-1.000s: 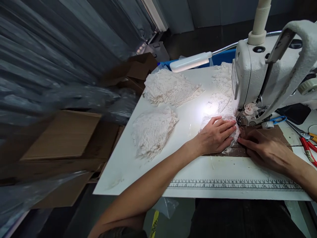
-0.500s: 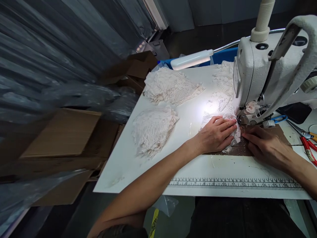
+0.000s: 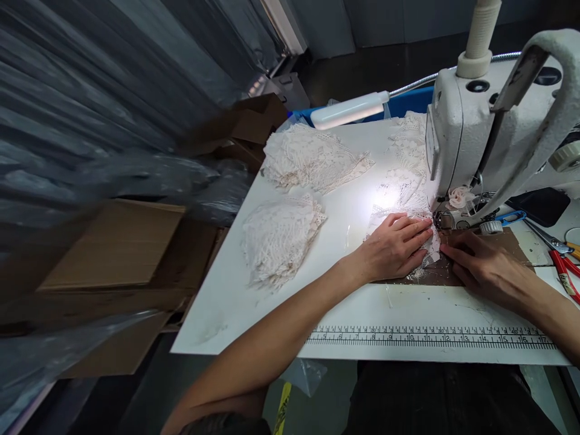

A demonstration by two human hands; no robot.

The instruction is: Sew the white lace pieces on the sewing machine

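Observation:
My left hand (image 3: 399, 244) lies flat with its fingers stretched out, pressing a piece of white lace (image 3: 431, 251) down beside the needle area of a white sewing machine (image 3: 457, 121). Across from it, my right hand (image 3: 484, 266) is closed, thumb and forefinger pinched at the lace's right edge. Beneath both hands runs a brown plate (image 3: 507, 244). More lace (image 3: 408, 145) trails behind the needle toward the back of the table. The presser foot area is partly hidden by the machine's guard and a small pink fabric rose (image 3: 461, 196).
Two lace piles, a rear one (image 3: 312, 157) and a front one (image 3: 283, 241), sit on the white table (image 3: 217, 314). A lamp (image 3: 351, 110) lights the work. Scissors (image 3: 546, 235) and red-handled snips (image 3: 564, 275) lie at right. Cardboard boxes (image 3: 113, 241) stand left. A ruler strip (image 3: 426, 336) lines the front edge.
Very little differs. My right hand has shifted slightly left along with the lace's edge; my left hand keeps its place on the lace.

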